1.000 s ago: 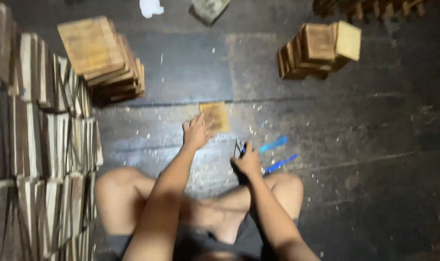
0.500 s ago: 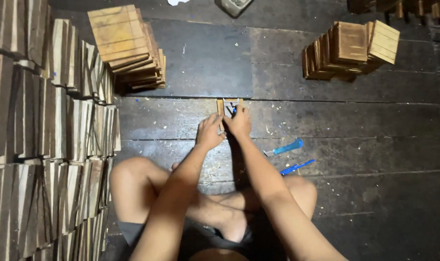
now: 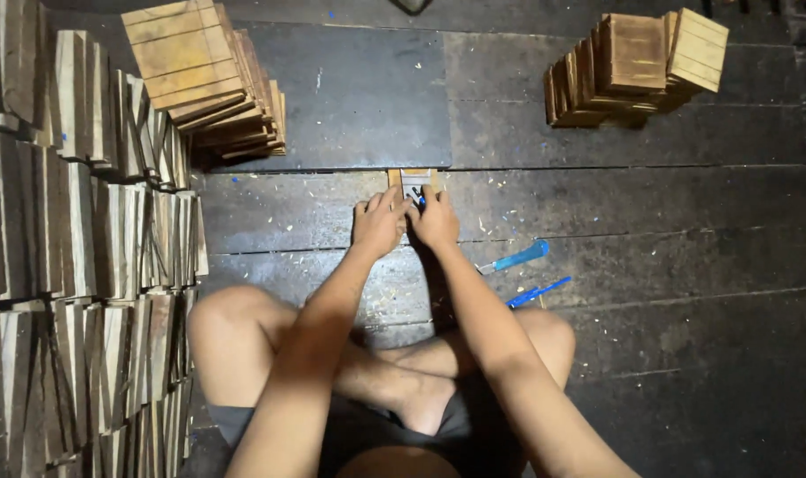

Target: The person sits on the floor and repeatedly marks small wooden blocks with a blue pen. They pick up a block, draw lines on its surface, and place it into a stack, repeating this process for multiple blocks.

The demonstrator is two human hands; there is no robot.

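- Left hand [image 3: 378, 221] is pressing a small tan wooden block [image 3: 414, 179] edgewise against the dark plank floor [image 3: 651, 230].
- Right hand [image 3: 435, 219] is gripping a small dark tool [image 3: 417, 193] on it; a firm brace looks wise.

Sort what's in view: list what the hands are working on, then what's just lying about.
In hand:
left hand
right hand
small wooden piece
dark tool

Lying about:
two blue-handled tools
fanned panel stack
block pile
stacked wood rows

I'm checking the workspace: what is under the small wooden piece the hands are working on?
The small wooden piece lies on the dark plank floor, against the edge of a dark sheet. The left hand and right hand cover its near part, so anything beneath there is hidden.
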